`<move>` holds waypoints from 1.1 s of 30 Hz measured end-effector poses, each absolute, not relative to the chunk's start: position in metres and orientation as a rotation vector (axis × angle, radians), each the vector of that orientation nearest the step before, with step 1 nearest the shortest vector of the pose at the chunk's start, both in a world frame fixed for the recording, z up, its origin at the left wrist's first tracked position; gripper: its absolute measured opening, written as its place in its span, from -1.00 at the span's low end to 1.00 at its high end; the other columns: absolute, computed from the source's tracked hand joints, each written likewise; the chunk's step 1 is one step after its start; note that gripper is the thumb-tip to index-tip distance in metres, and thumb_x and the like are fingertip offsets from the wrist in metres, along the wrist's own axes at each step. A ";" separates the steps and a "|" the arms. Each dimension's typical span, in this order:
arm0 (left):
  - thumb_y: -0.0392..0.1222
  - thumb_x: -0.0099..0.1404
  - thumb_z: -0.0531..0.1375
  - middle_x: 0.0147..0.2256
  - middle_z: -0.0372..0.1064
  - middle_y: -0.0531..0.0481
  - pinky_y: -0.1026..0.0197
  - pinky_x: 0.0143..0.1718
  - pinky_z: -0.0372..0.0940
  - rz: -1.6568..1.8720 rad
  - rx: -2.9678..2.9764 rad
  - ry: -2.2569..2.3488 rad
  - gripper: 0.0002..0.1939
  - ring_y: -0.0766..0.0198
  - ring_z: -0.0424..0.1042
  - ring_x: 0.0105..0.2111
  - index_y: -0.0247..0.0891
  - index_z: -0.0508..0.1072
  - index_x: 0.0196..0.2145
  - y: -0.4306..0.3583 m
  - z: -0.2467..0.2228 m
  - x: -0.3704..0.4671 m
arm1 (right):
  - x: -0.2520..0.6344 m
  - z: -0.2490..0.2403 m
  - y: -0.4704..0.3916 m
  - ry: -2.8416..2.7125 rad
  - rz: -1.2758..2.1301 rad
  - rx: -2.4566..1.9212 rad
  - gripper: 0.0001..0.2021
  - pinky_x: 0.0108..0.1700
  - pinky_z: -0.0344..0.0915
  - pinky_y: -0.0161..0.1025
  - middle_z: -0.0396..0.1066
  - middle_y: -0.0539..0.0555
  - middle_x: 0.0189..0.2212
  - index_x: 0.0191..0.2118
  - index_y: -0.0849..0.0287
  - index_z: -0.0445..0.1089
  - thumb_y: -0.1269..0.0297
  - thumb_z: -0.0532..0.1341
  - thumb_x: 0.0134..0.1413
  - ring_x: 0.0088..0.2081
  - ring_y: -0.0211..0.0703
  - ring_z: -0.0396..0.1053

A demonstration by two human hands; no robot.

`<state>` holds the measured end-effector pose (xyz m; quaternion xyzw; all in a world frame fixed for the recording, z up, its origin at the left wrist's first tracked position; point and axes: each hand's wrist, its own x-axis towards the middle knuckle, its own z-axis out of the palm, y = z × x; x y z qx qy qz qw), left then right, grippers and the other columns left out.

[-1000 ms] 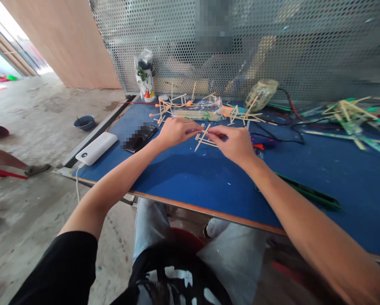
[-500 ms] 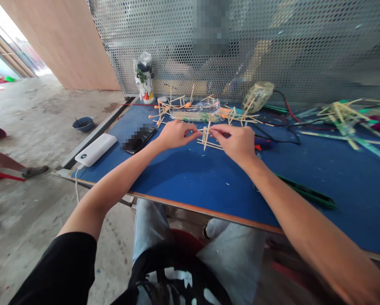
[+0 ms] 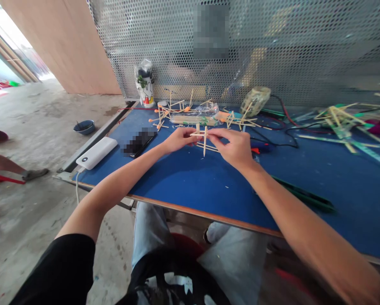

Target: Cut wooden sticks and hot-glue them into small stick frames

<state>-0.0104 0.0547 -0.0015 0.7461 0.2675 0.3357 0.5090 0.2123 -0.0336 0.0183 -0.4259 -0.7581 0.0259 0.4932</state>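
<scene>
A small frame of joined wooden sticks point(image 3: 205, 142) is held up between my two hands over the blue table. My left hand point(image 3: 179, 140) pinches its left side, fingers closed on the stick ends. From the right, my right hand point(image 3: 232, 146) grips the upper part between thumb and fingertips. One pointed stick hangs downward at the front of the frame. Just behind the hands lies a clear packet of sticks point(image 3: 194, 120), with stick structures that have orange joints point(image 3: 163, 113) to its left.
On the blue table point(image 3: 190, 182) are a phone point(image 3: 140, 142), a white power bank point(image 3: 96, 153), a wrapped bottle point(image 3: 145, 87), a plastic jar point(image 3: 255, 101), a green tray point(image 3: 306, 195), cables and a stick pile point(image 3: 344, 120). A perforated metal panel point(image 3: 170, 46) stands behind.
The stick frame has turned and dropped slightly in my hands. My left hand has moved lower and now holds its left side; the right hand has shifted slightly left and down.
</scene>
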 end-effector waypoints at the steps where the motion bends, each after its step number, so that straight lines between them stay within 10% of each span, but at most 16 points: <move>1: 0.10 0.30 0.44 -0.19 0.65 -0.16 0.18 -0.19 0.44 0.852 1.801 0.647 -0.56 0.30 0.52 -0.29 -0.32 0.69 -0.05 0.054 -0.001 -0.010 | 0.211 0.018 -0.034 -1.835 0.122 -1.002 -0.78 0.04 0.56 0.00 0.73 0.05 -0.10 -0.05 -0.03 0.68 0.10 0.28 0.37 -0.11 0.02 0.69; 18: 0.08 0.44 0.30 -0.33 0.64 -0.04 0.27 -0.53 0.24 1.205 1.861 0.872 -0.64 0.43 0.33 -0.59 -0.24 0.71 -0.06 0.037 0.011 -0.006 | 0.184 0.005 -0.024 -1.355 1.240 -0.836 -0.54 -0.06 0.49 -0.07 0.68 0.05 -0.16 -0.22 -0.04 0.67 -0.26 0.57 -0.11 -0.21 -0.10 0.52; 33: 0.15 0.51 0.25 -0.32 0.68 0.02 0.26 -0.47 0.27 1.298 1.978 0.990 -0.60 0.42 0.34 -0.64 -0.16 0.69 0.04 0.021 0.013 -0.003 | 0.180 -0.001 -0.023 -1.317 1.224 -0.813 -0.50 -0.18 0.43 -0.06 0.56 0.01 -0.32 -0.35 -0.03 0.53 -0.33 0.56 -0.18 -0.35 -0.14 0.37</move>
